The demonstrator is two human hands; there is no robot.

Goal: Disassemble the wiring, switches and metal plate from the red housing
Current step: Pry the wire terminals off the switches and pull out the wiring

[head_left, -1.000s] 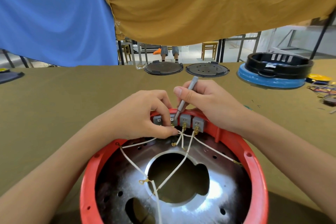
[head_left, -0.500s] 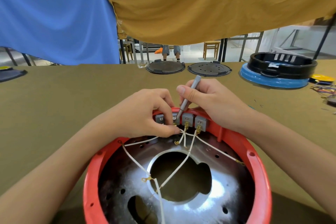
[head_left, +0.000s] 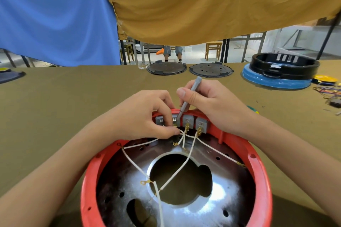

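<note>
A round red housing lies open side up in front of me, with a shiny metal plate inside it. Several grey switches sit along its far wall, and white wires with brass lugs run from them across the plate. My left hand pinches a wire at the second switch. My right hand grips a slim grey screwdriver, its tip set on that switch's terminal.
The olive-cloth table carries two dark round lids at the back, a black ring on a blue base at the right, and loose coloured wires at the far right edge. Blue and mustard cloths hang behind.
The view has shifted slightly; both hands stay at the second switch, with the screwdriver held on its terminal and the left fingers still on the wire.
</note>
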